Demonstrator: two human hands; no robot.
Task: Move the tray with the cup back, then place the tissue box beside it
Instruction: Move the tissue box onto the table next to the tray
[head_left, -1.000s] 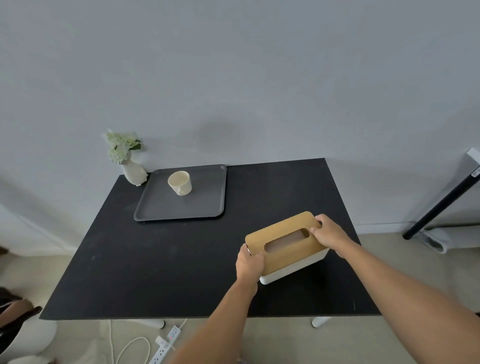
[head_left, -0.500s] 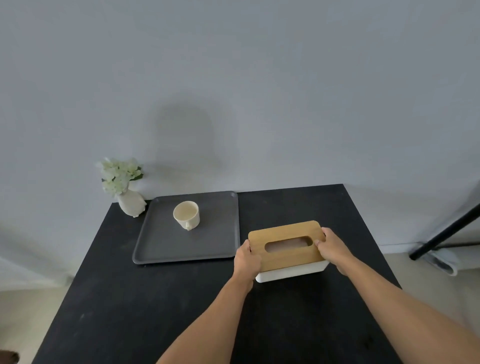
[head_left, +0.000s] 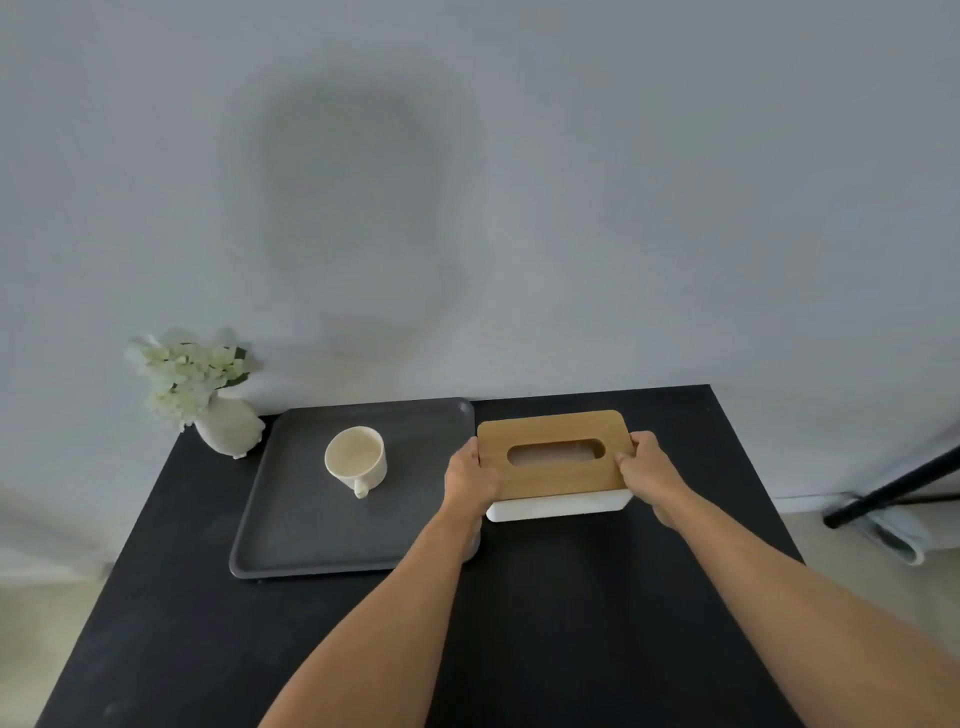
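Note:
A white tissue box (head_left: 558, 501) with a wooden slotted lid sits at the back of the black table (head_left: 545, 623), just right of the dark grey tray (head_left: 311, 540). My left hand (head_left: 467, 480) grips the box's left end and my right hand (head_left: 647, 470) grips its right end. A cream cup (head_left: 357, 460) stands on the tray, its handle turned toward me. The tray lies against the back edge, close to the wall. My left forearm crosses the tray's near right corner.
A white vase with pale flowers (head_left: 218, 410) stands at the table's back left corner, touching the wall side. A black pole and a rolled object (head_left: 893, 525) lie on the floor to the right. The grey wall rises directly behind the table.
Both hands have carried the tissue box away from me and leftward, from the table's front right to the back, beside the tray. The view has shifted closer to the table.

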